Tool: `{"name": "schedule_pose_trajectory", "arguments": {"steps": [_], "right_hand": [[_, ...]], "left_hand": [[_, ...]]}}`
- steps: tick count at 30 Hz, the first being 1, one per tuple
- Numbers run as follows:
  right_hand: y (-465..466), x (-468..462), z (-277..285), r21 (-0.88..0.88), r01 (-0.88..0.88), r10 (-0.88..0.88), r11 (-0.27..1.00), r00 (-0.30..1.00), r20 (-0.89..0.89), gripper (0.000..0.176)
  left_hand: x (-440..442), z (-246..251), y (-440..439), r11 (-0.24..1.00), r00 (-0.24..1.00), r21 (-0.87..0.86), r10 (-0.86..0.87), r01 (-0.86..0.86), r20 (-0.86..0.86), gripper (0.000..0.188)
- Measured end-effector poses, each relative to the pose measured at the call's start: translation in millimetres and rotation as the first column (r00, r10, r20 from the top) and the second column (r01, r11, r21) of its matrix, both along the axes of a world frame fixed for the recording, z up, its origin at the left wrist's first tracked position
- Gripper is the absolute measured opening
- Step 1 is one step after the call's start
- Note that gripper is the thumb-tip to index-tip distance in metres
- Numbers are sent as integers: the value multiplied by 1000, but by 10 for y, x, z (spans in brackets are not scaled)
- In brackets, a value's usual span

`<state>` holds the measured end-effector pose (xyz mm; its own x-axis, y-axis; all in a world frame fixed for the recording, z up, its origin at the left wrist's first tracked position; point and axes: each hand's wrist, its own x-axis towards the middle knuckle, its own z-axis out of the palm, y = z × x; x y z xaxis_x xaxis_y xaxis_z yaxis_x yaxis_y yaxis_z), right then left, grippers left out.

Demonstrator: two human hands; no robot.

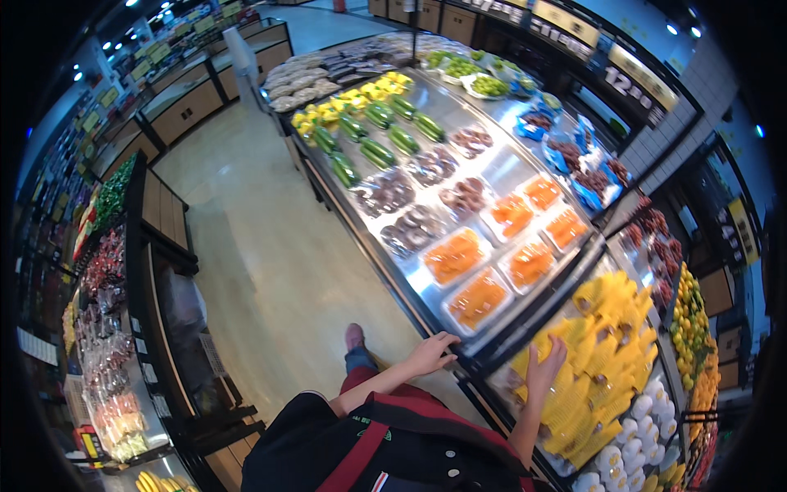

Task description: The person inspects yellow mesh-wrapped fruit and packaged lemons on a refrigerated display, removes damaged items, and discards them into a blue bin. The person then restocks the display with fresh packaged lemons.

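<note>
My left hand (433, 355) is at the near black-edged rim (462, 363) of a metal display counter. Its fingers are spread, with nothing in them. Just beyond lies a clear-wrapped tray of orange pieces (478, 299), with several similar trays around it. My right hand (546, 364) is over the left part of a pile of fruit in yellow foam netting (605, 350), fingers apart and pointing away from me. Whether its fingertips touch the netting, I cannot tell. A dark divider (535, 307) runs between the trays and the yellow pile.
Bagged dark vegetables (387, 192), green cucumber-like packs (376, 152) and yellow produce (350, 101) lie farther along the counter. White-wrapped round produce (633, 430) sits at the lower right. A tiled aisle floor (258, 246) stretches to the left, bordered by another produce stand (107, 344).
</note>
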<state>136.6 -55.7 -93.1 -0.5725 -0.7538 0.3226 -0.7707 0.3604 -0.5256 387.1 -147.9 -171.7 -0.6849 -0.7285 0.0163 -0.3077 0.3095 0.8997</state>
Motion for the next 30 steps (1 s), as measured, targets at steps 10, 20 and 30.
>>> {"name": "schedule_pose_trajectory", "arguments": {"steps": [10, 20, 30], "right_hand": [[-3511, 2997, 349, -218, -648, 677, 730, 729, 102, 42], [-5639, 4092, -252, -9, -730, 703, 683, 655, 277, 49], [-8021, 4320, -766, -44, -477, 459, 878, 810, 365, 54]], "left_hand": [[3005, 130, -2089, 778, 775, -51, 628, -626, 62, 36], [4358, -103, -3178, 635, 647, 134, 757, -761, 92, 29], [5275, -68, -5461, 690, 705, 143, 693, -709, 152, 28]]}}
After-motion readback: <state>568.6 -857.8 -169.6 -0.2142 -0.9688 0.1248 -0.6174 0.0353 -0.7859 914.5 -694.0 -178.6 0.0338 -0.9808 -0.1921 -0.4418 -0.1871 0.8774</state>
